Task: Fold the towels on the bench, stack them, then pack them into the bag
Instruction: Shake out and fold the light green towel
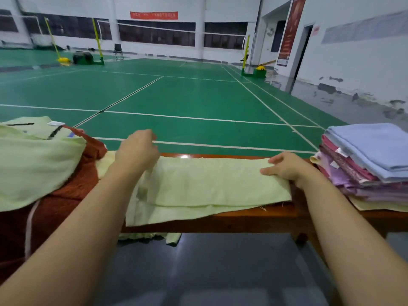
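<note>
With the left hand (138, 149) pinching the pale towel (205, 184) and the right hand (287, 166) resting flat on its other end along the tabletop (242, 219), the overhanging near edge could drag it floorward.

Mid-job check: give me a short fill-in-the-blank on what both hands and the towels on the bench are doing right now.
1. Both hands rest on the pale ____ towel spread along the wooden bench.
2. The right hand holds down the towel's ____ end.
3. The top towel of the folded stack is light ____.
4. Beyond the left hand, another towel lies over a ____ cloth.

Missing words: green; right; blue; reddish-brown
</note>
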Demonstrator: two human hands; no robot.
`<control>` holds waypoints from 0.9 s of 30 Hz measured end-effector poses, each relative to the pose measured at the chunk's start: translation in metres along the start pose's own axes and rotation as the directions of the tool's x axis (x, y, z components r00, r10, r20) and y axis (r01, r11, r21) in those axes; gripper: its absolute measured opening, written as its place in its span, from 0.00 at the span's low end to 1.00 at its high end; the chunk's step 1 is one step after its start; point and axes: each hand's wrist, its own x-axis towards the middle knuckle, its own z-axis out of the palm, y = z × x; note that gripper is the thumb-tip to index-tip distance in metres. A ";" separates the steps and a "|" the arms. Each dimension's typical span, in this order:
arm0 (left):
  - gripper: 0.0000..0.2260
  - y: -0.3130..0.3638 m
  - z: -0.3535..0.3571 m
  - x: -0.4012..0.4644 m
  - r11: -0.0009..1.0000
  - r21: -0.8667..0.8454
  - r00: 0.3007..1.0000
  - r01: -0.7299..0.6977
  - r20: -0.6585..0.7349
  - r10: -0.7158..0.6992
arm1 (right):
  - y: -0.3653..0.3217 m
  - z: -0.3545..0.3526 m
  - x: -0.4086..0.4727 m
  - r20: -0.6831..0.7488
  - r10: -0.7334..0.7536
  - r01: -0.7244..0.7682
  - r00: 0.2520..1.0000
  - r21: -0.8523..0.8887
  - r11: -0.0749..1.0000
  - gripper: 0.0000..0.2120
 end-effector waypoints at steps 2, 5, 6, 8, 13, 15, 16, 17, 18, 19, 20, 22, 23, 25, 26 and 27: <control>0.16 0.014 -0.011 -0.006 0.991 0.125 0.996 0.035 -0.085 -0.025 | -0.002 -0.001 -0.001 0.038 0.049 -0.047 0.998 -0.047 0.998 0.19; 0.11 0.053 -0.002 -0.024 0.986 0.019 0.986 -0.167 -0.016 0.167 | -0.004 -0.002 -0.002 0.112 0.053 -0.040 0.992 -0.118 0.992 0.11; 0.11 0.066 0.008 -0.032 0.974 -0.008 0.972 -0.226 0.066 0.226 | -0.005 -0.003 -0.003 0.137 0.053 -0.037 0.989 -0.118 0.992 0.08; 0.14 0.084 0.033 -0.050 0.962 -0.019 0.927 -0.271 0.262 0.267 | -0.004 -0.005 -0.004 0.168 0.041 -0.024 0.985 -0.100 0.995 0.06; 0.21 0.096 0.080 -0.073 0.924 0.141 0.880 -0.355 0.384 0.280 | 0.005 -0.012 0.004 0.093 -0.018 0.025 0.996 -0.073 0.997 0.15; 0.22 0.101 0.088 -0.073 0.914 0.112 0.869 -0.391 0.373 0.326 | 0.013 -0.021 0.007 0.048 0.009 -0.005 0.999 -0.075 0.997 0.16; 0.23 0.105 0.091 -0.074 0.906 0.090 0.857 -0.414 0.373 0.355 | 0.016 -0.028 0.006 0.028 0.023 -0.021 0.999 -0.085 0.996 0.16; 0.24 0.111 0.095 -0.074 0.895 0.069 0.842 -0.441 0.376 0.386 | 0.018 -0.034 0.005 -0.001 0.029 -0.029 1.000 -0.109 0.994 0.16; 0.25 0.116 0.099 -0.075 0.883 0.051 0.827 -0.467 0.380 0.415 | 0.018 -0.042 0.003 -0.030 0.031 -0.035 0.999 -0.138 0.990 0.17; 0.25 0.122 0.102 -0.075 0.871 0.036 0.812 -0.489 0.383 0.440 | 0.017 -0.050 -0.001 -0.054 0.026 -0.035 0.998 -0.159 0.987 0.18; 0.25 0.128 0.106 -0.075 0.862 0.026 0.802 -0.506 0.383 0.459 | 0.015 -0.058 -0.005 -0.078 0.018 -0.031 0.997 -0.168 0.985 0.18; 0.25 0.137 0.112 -0.076 0.852 0.011 0.789 -0.524 0.383 0.480 | 0.010 -0.071 -0.013 -0.118 -0.019 0.000 0.993 -0.158 0.987 0.18; 0.25 0.141 0.114 -0.077 0.850 0.003 0.785 -0.527 0.385 0.485 | 0.006 -0.076 -0.018 -0.129 -0.043 0.026 0.991 -0.132 0.991 0.18; 0.25 0.144 0.115 -0.076 0.848 -0.016 0.778 -0.529 0.389 0.493 | -0.003 -0.078 -0.030 -0.142 -0.083 0.076 0.986 -0.059 0.995 0.17; 0.25 0.144 0.113 -0.073 0.853 -0.026 0.781 -0.522 0.387 0.490 | -0.009 -0.077 -0.034 -0.150 -0.096 0.096 0.984 -0.008 0.995 0.16; 0.24 0.142 0.110 -0.069 0.862 -0.036 0.792 -0.506 0.377 0.481 | -0.016 -0.075 -0.038 -0.158 -0.110 0.119 0.981 0.044 0.992 0.16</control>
